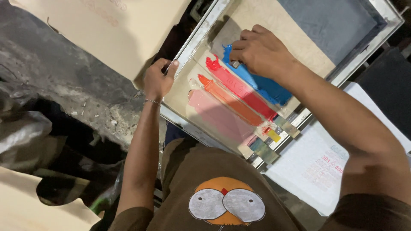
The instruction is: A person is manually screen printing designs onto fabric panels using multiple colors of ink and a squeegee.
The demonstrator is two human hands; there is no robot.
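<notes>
A metal-framed printing screen (195, 36) lies tilted in front of me, with stripes of ink on its mesh: blue ink (263, 85), red ink (244, 90), orange ink (231, 100) and pink ink (216, 115). My right hand (259, 51) presses a small scraper (235, 64) into the top of the blue stripe. My left hand (158, 79) grips the frame's left edge, thumb over the rim; a thin bracelet sits on its wrist.
Several small scrapers (269, 143) rest at the stripes' near ends by the frame's lower rim. Tan sheets (107, 30) lie at upper left and lower left. A white printed sheet (317, 171) lies to the right. Dark rough floor (51, 77) spreads left.
</notes>
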